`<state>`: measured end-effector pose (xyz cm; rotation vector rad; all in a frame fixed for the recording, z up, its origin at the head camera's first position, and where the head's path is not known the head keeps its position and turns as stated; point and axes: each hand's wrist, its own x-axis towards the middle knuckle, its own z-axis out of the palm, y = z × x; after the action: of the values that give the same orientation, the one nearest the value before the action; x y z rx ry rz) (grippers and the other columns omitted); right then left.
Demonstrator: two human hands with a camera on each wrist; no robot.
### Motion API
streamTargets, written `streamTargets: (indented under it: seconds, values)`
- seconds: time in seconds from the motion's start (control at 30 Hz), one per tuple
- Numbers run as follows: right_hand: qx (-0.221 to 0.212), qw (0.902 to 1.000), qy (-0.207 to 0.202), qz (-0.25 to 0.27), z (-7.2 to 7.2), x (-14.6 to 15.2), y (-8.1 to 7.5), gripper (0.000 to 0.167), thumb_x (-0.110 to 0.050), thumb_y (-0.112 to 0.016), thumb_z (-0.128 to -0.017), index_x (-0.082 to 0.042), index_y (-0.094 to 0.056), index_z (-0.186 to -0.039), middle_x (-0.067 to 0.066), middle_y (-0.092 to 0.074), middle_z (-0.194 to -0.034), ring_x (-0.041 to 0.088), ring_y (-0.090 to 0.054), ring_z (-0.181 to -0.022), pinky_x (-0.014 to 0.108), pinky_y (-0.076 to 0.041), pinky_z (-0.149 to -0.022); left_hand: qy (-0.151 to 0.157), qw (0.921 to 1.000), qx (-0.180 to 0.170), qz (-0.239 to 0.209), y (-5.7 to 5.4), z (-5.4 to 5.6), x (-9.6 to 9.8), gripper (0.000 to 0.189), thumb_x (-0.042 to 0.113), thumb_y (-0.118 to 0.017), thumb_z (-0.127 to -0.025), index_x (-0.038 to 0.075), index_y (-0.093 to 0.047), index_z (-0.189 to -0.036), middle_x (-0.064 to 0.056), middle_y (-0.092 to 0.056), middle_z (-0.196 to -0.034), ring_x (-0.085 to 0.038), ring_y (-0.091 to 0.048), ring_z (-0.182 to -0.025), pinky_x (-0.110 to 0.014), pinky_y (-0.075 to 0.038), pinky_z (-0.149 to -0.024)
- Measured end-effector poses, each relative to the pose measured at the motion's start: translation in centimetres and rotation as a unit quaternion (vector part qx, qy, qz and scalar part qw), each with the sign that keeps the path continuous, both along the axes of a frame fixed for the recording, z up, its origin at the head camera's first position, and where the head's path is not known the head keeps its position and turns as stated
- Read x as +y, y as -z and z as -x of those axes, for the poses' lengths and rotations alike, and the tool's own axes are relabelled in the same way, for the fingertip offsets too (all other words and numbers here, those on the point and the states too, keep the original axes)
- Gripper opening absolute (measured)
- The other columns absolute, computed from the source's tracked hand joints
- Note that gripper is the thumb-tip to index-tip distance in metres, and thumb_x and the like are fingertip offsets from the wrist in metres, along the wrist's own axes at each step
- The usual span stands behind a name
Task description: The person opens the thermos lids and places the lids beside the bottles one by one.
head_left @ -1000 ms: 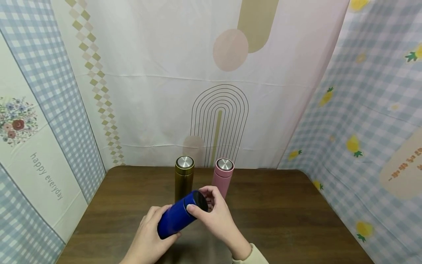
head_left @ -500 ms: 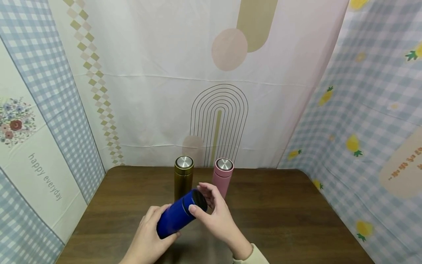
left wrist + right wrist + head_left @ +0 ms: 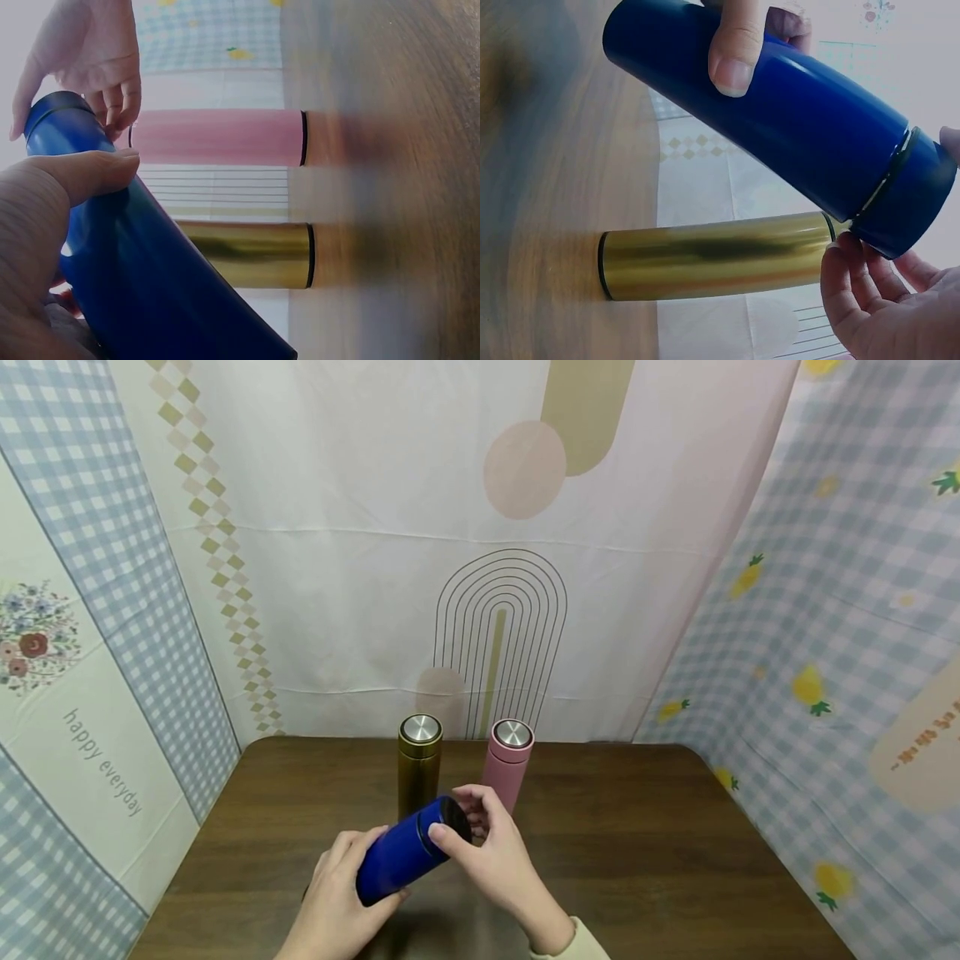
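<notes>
A blue thermos bottle [image 3: 401, 858] is held tilted above the table, its lid end up and to the right. My left hand [image 3: 337, 889] grips the body, with the thumb lying across it in the left wrist view. At the other end, my right hand [image 3: 491, 843] holds the blue lid [image 3: 907, 199] between thumb and fingertips. A thin slit shows between lid and body in the right wrist view. Behind the hands stand two upright thermos bottles: a gold one [image 3: 418, 777] and a pink one [image 3: 507, 764], each with a silver-topped lid.
The brown wooden table [image 3: 645, 843] lies under everything. A pale printed cloth [image 3: 337, 610] hangs right behind its back edge. Blue checked cloths close in the left side [image 3: 67, 468] and the right side [image 3: 810, 593].
The right hand's fingers rose slightly off the lid end half a second ago and are lower around it now. The blue thermos stays almost in place.
</notes>
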<state>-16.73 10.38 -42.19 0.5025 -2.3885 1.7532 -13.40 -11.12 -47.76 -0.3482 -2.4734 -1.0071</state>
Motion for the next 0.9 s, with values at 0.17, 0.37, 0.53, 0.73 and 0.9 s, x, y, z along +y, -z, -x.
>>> streamTargets:
  seconds: [0.17,0.37,0.53,0.73,0.9]
  values:
    - [0.053,0.9969,-0.058,-0.005,-0.02,0.39,-0.01,0.049,-0.024,-0.072,-0.087,-0.015,-0.052,-0.130,-0.002,-0.060,-0.121,0.018,-0.058,-0.107,0.036,-0.046,-0.091,-0.001,0.9996,-0.028,-0.005,-0.05,-0.05,-0.09,0.079,0.032,-0.093,-0.059,0.018,-0.058,-0.129,0.009,-0.051,-0.107,-0.015,-0.050,-0.093,-0.044,-0.043,-0.081]
    - [0.097,0.9900,-0.102,0.012,0.03,0.53,0.00,0.054,-0.016,-0.070,-0.089,-0.015,-0.047,-0.137,0.004,-0.055,-0.134,0.021,-0.055,-0.117,0.039,-0.044,-0.096,0.000,0.9988,-0.045,-0.019,-0.15,-0.01,-0.06,0.079,0.030,-0.093,-0.060,0.018,-0.058,-0.129,0.009,-0.052,-0.108,-0.015,-0.051,-0.094,-0.045,-0.044,-0.082]
    - [0.056,0.9964,-0.064,-0.003,-0.14,0.34,0.05,0.054,-0.025,-0.073,-0.087,-0.024,-0.048,-0.135,-0.003,-0.056,-0.130,0.017,-0.055,-0.114,0.036,-0.045,-0.094,-0.004,0.9986,-0.050,-0.017,-0.26,-0.04,0.00,0.079,0.030,-0.093,-0.060,0.018,-0.058,-0.129,0.008,-0.052,-0.108,-0.016,-0.051,-0.095,-0.045,-0.044,-0.082]
    - [0.003,0.9994,-0.022,-0.026,-0.27,0.16,0.21,0.054,-0.033,-0.075,-0.084,-0.029,-0.049,-0.131,-0.003,-0.057,-0.113,0.015,-0.054,-0.103,0.032,-0.047,-0.086,-0.001,0.9993,-0.034,-0.018,-0.13,-0.07,-0.04,0.078,0.032,-0.093,-0.059,0.018,-0.059,-0.128,0.009,-0.052,-0.107,-0.014,-0.051,-0.094,-0.044,-0.043,-0.082]
    - [0.004,0.9993,-0.020,-0.031,-0.28,0.19,0.18,0.052,-0.035,-0.075,-0.084,-0.031,-0.050,-0.130,-0.004,-0.058,-0.111,0.015,-0.054,-0.102,0.031,-0.047,-0.085,0.000,0.9996,-0.020,-0.019,0.09,-0.06,-0.09,0.079,0.032,-0.093,-0.058,0.018,-0.059,-0.128,0.009,-0.052,-0.107,-0.014,-0.050,-0.093,-0.044,-0.043,-0.081]
